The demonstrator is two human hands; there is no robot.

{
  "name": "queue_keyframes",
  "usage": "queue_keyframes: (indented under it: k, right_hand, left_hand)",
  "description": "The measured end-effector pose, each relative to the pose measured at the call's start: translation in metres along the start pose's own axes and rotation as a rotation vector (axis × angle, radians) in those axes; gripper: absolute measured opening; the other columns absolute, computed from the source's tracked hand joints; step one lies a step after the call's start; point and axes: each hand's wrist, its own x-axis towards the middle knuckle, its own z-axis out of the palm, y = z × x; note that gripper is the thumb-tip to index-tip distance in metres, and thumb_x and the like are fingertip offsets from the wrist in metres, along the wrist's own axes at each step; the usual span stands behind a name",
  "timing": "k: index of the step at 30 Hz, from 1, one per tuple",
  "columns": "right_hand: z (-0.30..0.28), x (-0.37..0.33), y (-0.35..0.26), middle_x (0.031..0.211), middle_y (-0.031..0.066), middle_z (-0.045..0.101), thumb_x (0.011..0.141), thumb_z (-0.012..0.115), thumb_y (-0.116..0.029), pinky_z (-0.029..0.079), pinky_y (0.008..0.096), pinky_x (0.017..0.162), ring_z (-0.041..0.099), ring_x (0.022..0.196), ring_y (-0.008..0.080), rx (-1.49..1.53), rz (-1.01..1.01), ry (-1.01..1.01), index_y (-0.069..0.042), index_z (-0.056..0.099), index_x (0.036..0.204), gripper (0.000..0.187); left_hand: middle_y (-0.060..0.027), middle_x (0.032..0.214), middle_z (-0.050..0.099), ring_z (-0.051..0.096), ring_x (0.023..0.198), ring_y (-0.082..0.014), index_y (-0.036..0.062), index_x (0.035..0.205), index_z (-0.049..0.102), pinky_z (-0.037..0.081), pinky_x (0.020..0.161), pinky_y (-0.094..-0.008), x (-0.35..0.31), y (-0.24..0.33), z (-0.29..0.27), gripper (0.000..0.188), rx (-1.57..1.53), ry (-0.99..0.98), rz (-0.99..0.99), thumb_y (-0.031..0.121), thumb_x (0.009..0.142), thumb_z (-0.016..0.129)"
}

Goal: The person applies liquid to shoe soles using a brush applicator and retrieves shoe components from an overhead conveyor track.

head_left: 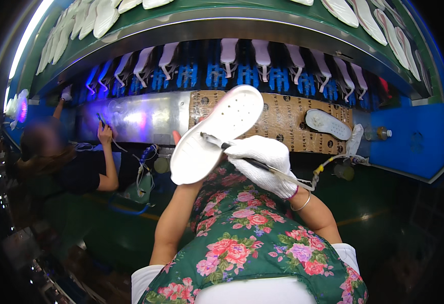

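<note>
A white shoe sole is held up at a slant in front of me, its inner face with small holes toward me. My bare left hand grips it from behind; most of the fingers are hidden by the sole. My right hand, in a white knit glove, is closed around a thin brush with a black handle. The brush's tip touches or hovers just over the middle of the sole. A pale hose seems to run from the handle's rear end toward a yellow fitting.
Beyond my hands, a bench bears printed brown cardboard with a dirty sole-shaped piece. A clear bottle lies at right. Pinkish soles hang on blue racks behind; white soles line the upper shelf. At left, a co-worker's hand holds a tool.
</note>
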Motion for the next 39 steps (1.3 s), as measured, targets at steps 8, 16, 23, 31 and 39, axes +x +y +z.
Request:
queue_keyframes:
  k: [8, 16, 23, 31, 39]
  right_hand:
    - [-0.003, 0.006, -0.009, 0.090, 0.0114, 0.073, 0.076, 0.076, -0.003, 0.056, 0.0323, 0.072, 0.071, 0.080, 0.0242, -0.039, 0.012, 0.155, -0.004, 0.073, 0.098, 0.022]
    - [-0.010, 0.026, -0.024, 0.096, 0.0142, 0.073, 0.074, 0.075, 0.002, 0.055, 0.0344, 0.080, 0.071, 0.088, 0.0272, -0.168, -0.080, 0.159, -0.004, 0.074, 0.097, 0.023]
    - [0.001, 0.015, -0.024, 0.111, 0.0157, 0.070, 0.078, 0.070, -0.003, 0.054, 0.0357, 0.086, 0.069, 0.100, 0.0296, -0.219, -0.033, 0.120, -0.003, 0.069, 0.115, 0.037]
    - [0.025, 0.018, -0.020, 0.095, 0.0132, 0.072, 0.080, 0.073, 0.001, 0.055, 0.0308, 0.078, 0.070, 0.086, 0.0204, 0.382, 0.184, 0.493, 0.002, 0.072, 0.098, 0.019]
    - [0.020, 0.022, -0.030, 0.094, 0.0126, 0.073, 0.078, 0.075, 0.000, 0.055, 0.0318, 0.079, 0.071, 0.087, 0.0220, -0.097, 0.049, 0.292, 0.001, 0.073, 0.098, 0.020]
  left_hand:
    - [-0.0287, 0.145, 0.040, 0.045, 0.131, -0.0429, 0.0082, 0.153, 0.028, 0.040, 0.108, -0.0559, 0.018, -0.036, -0.004, 0.109, 0.179, -0.308, -0.040, 0.064, 0.070, 0.072]
    - [-0.0126, 0.154, 0.035, 0.039, 0.139, -0.0345, 0.0202, 0.156, 0.023, 0.035, 0.114, -0.0556, 0.023, -0.071, -0.004, 0.104, 0.169, -0.079, 0.005, 0.083, 0.077, 0.050]
    - [-0.0111, 0.152, 0.040, 0.042, 0.138, -0.0329, 0.0190, 0.154, 0.028, 0.035, 0.115, -0.0519, 0.018, -0.083, -0.037, 0.109, 0.147, -0.030, -0.101, 0.081, 0.071, 0.061]
    - [-0.0146, 0.145, 0.047, 0.046, 0.134, -0.0318, 0.0129, 0.150, 0.034, 0.036, 0.114, -0.0488, 0.031, -0.079, -0.035, 0.108, 0.173, 0.042, -0.050, 0.081, 0.071, 0.062]
    - [-0.0151, 0.144, 0.048, 0.050, 0.130, -0.0323, 0.0134, 0.149, 0.036, 0.038, 0.113, -0.0503, 0.039, -0.078, -0.046, 0.106, 0.096, -0.092, -0.100, 0.082, 0.072, 0.061]
